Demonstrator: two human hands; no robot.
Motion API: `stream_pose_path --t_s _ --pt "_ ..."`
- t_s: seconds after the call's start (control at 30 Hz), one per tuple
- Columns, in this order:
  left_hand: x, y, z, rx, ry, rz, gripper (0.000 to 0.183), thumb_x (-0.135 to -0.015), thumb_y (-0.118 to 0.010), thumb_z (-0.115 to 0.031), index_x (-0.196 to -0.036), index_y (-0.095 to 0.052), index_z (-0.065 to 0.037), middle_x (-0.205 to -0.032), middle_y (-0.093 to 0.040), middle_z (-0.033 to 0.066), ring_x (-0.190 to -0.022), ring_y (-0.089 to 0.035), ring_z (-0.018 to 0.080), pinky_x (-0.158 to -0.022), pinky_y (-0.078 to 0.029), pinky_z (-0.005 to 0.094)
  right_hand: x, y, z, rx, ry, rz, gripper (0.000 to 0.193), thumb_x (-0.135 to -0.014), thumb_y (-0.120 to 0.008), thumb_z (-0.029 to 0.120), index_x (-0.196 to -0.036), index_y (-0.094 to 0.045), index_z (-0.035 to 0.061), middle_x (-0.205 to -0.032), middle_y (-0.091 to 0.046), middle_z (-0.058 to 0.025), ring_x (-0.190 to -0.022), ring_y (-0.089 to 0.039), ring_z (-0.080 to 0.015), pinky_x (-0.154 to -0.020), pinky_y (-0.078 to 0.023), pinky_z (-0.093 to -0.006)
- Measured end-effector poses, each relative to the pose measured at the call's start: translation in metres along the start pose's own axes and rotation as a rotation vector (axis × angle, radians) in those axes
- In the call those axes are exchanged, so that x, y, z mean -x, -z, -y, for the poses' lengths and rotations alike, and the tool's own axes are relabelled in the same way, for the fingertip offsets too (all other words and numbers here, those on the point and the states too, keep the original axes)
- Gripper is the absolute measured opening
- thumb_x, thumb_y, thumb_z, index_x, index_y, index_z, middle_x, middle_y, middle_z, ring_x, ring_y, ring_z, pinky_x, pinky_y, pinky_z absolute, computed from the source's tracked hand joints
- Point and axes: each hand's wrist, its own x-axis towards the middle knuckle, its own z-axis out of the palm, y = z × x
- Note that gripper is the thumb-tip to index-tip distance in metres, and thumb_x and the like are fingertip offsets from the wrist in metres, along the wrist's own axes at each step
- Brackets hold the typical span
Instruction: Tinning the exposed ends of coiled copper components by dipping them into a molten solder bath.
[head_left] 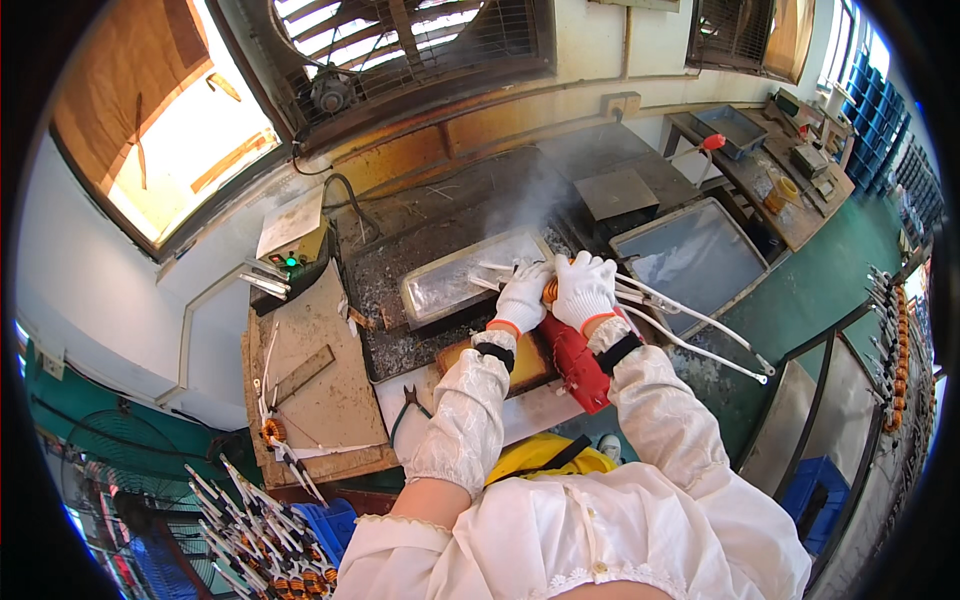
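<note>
My left hand [524, 298] and my right hand [585, 288], both in white knit gloves, are closed side by side around a copper-wound coil [550, 291]. Only a sliver of orange winding shows between the gloves. Short white-sleeved ends point left from the coil over a rectangular pot of silvery molten metal [410, 298]; whether the tips touch the metal is unclear. Long white-sleeved leads [690, 347] with metal tips run out to the right, past my right hand. Smoke rises behind the pot. Beneath my right wrist lies a red object [580, 365], partly covered by my forearm.
Right of the pot is a liquid-filled tray [625, 243]. A yellowish block in a tray [530, 372] sits nearer me. Pliers [410, 400] lie at the front left, near a board with a metal strip [303, 373]. Bundled coils [265, 535] stand lower left; more hang right [893, 350].
</note>
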Motion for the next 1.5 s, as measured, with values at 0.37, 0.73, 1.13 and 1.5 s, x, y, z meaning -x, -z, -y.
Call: stream_pose_path --t_s 0.37,0.73,1.13,1.5 --pt "0.002 0.000 -0.009 -0.002 -0.007 -0.038 0.054 -0.071 -0.058 -0.001 -0.125 -0.054 -0.006 -0.134 -0.052 0.0153 -0.132 -0.041 0.0322 -0.115 -0.027 0.0396 0.003 -0.001 -0.006 -0.002 0.005 0.022 0.043 -0.066 -0.072 0.027 -0.105 -0.059 0.0144 -0.097 -0.057 -0.0150 -0.091 -0.057 -0.0318 -0.080 -0.037 -0.0453" --pt "0.003 0.000 -0.016 -0.192 -0.001 -0.034 0.047 -0.077 -0.055 -0.006 -0.125 -0.053 -0.005 -0.136 -0.051 0.0125 -0.134 -0.040 0.0281 -0.116 -0.025 0.0378 0.010 0.013 -0.008 -0.071 -0.004 0.043 0.049 -0.065 -0.072 0.023 -0.112 -0.058 0.0154 -0.099 -0.057 -0.0150 -0.095 -0.056 -0.0321 -0.081 -0.038 -0.0446" --pt "0.004 0.002 -0.024 -0.349 -0.021 -0.021 0.040 -0.083 -0.052 -0.013 -0.122 -0.056 -0.007 -0.138 -0.051 0.0101 -0.135 -0.039 0.0228 -0.119 -0.019 0.0389 0.019 0.014 -0.012 -0.121 -0.035 0.037 0.055 -0.065 -0.075 0.025 -0.116 -0.056 0.0179 -0.103 -0.056 -0.0132 -0.100 -0.055 -0.0323 -0.084 -0.038 -0.0459" --pt "-0.002 0.009 -0.041 -0.474 -0.031 0.045 0.033 -0.091 -0.046 -0.021 -0.120 -0.057 -0.011 -0.141 -0.049 0.0055 -0.137 -0.037 0.0199 -0.120 -0.015 0.0387 0.031 0.005 -0.023 -0.160 -0.078 -0.004 0.065 -0.064 -0.078 0.030 -0.123 -0.052 0.0190 -0.107 -0.055 -0.0139 -0.102 -0.055 -0.0315 -0.085 -0.037 -0.0451"
